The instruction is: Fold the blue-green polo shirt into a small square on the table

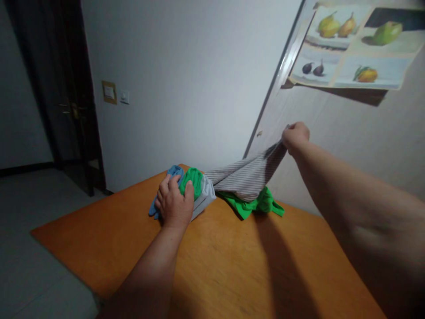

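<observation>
My left hand (174,201) lies over a bundle of rolled clothes, its fingers curved on the blue cloth (175,170) and its thumb against the green roll (192,181). A pale grey-white piece (208,190) forms the bundle's right side; its lower part is partly hidden. My right hand (296,136) is closed in a pinch on one end of a grey striped cloth (244,175), raised above the table. The cloth slopes down left to the bundle. Beneath it a bright green garment (244,209) with a strap lies crumpled on the table.
The orange-brown wooden table (226,261) has its far corner near the white wall (186,79). A whitish panel with a fruit picture sheet (358,48) stands at the right. At the left are a dark door (71,88), wall switches (109,92) and the floor (29,248).
</observation>
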A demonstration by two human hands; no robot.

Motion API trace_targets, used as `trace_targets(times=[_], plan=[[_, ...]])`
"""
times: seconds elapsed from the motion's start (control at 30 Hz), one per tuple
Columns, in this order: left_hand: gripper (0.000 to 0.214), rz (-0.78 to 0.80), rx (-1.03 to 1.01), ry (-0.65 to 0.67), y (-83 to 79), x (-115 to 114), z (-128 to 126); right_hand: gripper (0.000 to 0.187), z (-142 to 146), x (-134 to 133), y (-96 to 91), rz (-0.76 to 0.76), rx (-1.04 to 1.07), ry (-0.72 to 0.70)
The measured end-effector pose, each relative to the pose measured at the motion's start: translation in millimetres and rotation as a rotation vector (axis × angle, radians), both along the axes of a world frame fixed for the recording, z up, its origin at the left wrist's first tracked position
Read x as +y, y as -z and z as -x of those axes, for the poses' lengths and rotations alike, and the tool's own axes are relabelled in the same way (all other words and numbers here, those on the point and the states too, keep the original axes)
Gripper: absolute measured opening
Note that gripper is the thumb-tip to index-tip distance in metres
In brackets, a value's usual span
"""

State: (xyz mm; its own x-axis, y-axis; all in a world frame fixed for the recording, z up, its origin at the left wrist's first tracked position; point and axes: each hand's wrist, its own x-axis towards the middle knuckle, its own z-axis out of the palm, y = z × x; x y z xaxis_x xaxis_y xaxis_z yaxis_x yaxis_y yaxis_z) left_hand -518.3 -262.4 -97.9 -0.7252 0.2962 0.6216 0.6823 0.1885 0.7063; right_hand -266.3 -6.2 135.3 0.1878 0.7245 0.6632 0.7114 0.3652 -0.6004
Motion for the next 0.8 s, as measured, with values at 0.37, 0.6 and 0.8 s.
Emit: trace_targets(times=[0.37, 0.6, 0.8], plan=[[0.04, -0.021, -0.013, 0.015, -0.5, 0, 2, 0.025, 85, -121, 141.8, 0.55, -0.325, -0.902], [0.039, -0.032, -0.019, 0.013, -0.1, 1, 4, 0.015, 112, -142, 163.1, 0.519, -0.225, -0.922], [0.039, -0.042, -0.028, 0.013, -1.2, 0, 5, 0.026, 123, -147, 172.9, 0.725, -0.226, -0.965]])
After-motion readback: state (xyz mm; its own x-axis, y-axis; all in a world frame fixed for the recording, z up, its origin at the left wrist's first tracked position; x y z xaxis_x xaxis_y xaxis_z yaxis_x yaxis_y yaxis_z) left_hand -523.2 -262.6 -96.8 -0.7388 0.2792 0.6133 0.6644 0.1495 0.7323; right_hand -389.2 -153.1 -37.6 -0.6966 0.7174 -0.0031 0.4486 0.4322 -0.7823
